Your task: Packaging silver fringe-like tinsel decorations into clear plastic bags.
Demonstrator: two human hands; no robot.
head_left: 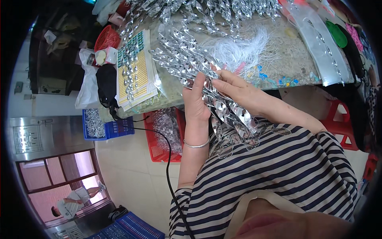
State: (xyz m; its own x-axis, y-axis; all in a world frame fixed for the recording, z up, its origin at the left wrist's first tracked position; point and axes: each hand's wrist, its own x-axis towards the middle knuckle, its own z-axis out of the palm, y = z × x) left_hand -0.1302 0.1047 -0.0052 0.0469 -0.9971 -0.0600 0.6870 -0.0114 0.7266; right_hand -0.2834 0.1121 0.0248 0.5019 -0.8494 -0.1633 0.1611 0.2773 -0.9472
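Note:
A thick bundle of shiny silver twisted strips is gathered between my two hands, above the table's near edge. My left hand is closed round its near left side, thumb pointing up along it. From the right, my right hand grips the same bundle, thumb laid across the strips. The upper strips fan out over the table; the lower ends hang by my striped shirt with thin bead chains. Just beyond my right hand lies a loose heap of white threads.
More silver strips are piled along the far table. Patterned sheets lie left, and a clear plastic sleeve lies right. Below stand a red crate and a blue basket. A black cable hangs at my left.

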